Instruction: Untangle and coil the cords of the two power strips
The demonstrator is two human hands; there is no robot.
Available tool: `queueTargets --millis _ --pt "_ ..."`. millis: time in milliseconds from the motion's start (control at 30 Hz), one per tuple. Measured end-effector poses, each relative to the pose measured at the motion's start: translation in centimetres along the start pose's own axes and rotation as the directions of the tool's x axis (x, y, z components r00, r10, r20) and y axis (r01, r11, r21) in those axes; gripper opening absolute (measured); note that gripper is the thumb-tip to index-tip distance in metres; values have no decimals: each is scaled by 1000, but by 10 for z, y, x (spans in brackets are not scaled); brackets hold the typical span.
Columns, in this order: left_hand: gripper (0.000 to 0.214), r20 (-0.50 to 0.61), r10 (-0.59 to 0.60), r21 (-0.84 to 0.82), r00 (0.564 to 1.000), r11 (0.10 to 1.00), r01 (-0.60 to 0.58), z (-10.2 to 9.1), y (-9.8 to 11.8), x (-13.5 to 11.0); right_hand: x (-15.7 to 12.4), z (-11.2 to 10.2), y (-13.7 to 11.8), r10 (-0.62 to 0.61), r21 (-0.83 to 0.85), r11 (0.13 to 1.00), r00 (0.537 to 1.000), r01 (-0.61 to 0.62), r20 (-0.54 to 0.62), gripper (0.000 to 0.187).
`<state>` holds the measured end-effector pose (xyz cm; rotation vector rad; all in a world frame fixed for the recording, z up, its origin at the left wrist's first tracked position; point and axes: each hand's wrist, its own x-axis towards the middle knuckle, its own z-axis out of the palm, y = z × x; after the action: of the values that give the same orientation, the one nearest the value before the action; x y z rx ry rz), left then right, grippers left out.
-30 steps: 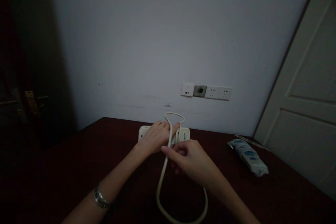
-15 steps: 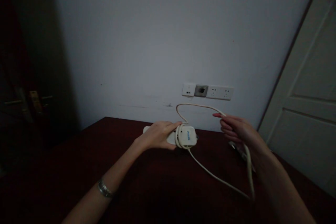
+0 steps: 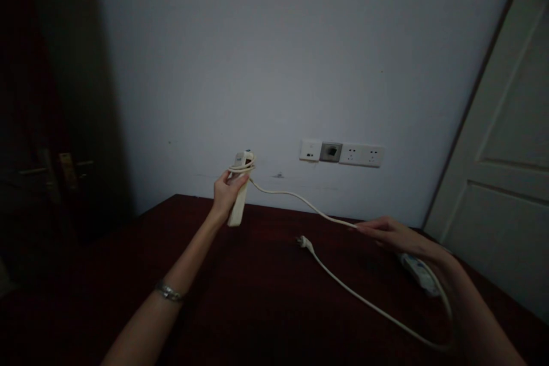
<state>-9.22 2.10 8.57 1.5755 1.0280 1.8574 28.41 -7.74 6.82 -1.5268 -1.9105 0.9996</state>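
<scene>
power strip (image 3: 238, 197) lifted upright | left hand (image 3: 226, 191) clasps it | right hand (image 3: 394, 234) fingers straight, touching cord (image 3: 300, 201) | lettering unreadable

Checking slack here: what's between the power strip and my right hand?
In the head view, only the white cord spans from the power strip in the left hand to the right hand; its plug lies on the table below.
</scene>
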Motion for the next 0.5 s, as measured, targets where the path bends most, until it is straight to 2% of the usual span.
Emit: queueTargets --millis 67,133,233,300,333,433,500 --pt "54 19 85 157 996 984 -87 -5 -8 4 -3 4 -9 -17 -43 999 999 20 52 50" --pt "57 81 124 408 989 901 -147 -6 -15 3 -6 7 -18 -48 -60 997 995 54 92 47" --pt "65 207 126 742 970 626 -240 -2 -24 -6 -11 9 -27 -83 -77 993 992 90 95 46" --pt "67 314 108 828 943 456 -327 3 -31 -13 -15 7 -30 -93 -101 990 994 99 61 44" --pt "68 354 92 842 931 402 -360 6 -34 -16 -17 7 -32 -98 -113 988 994 104 56 43" --pt "69 392 36 858 919 347 -379 13 -44 -22 -23 8 -36 -112 -128 984 988 125 104 38" --pt "68 365 6 873 931 344 -345 16 -48 -24 -25 15 -43 -146 -95 984 986 153 74 33"
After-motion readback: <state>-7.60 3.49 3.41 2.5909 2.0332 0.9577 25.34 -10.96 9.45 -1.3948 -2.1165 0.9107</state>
